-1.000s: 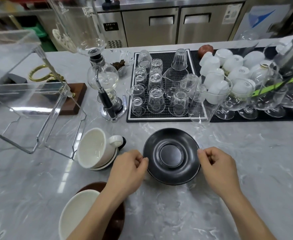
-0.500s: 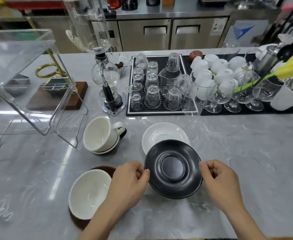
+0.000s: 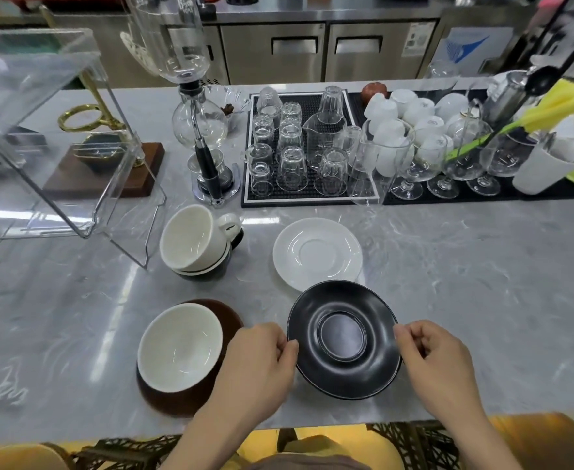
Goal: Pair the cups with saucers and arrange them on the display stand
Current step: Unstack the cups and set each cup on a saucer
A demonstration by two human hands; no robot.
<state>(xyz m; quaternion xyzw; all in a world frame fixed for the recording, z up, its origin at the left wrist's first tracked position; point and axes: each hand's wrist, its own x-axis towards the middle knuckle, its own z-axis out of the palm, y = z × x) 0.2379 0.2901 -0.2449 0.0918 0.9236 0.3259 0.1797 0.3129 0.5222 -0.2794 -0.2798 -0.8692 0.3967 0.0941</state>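
Note:
A black saucer [image 3: 344,340] is held tilted just above the marble counter near the front edge. My left hand [image 3: 258,361] pinches its left rim and my right hand [image 3: 438,361] pinches its right rim. Just behind it a white saucer [image 3: 316,254] lies flat on the counter. To the left a white cup [image 3: 190,240] sits nested in a black cup [image 3: 207,269]. Nearer me, a cup with a white inside and brown outside [image 3: 180,347] rests on a brown saucer [image 3: 226,317]. The clear acrylic display stand [image 3: 51,130] is at the far left.
A glass siphon brewer [image 3: 200,130] stands behind the cups. A black mat [image 3: 312,195] holds several upturned glasses, with white cups [image 3: 411,113] and stemmed glasses [image 3: 424,161] to its right. A wooden base with a gold ring [image 3: 99,171] sits behind the stand.
Both hands have drawn the black saucer toward me off the white saucer, which now shows in full. The view has pulled back, showing more of the brown saucer and cup.

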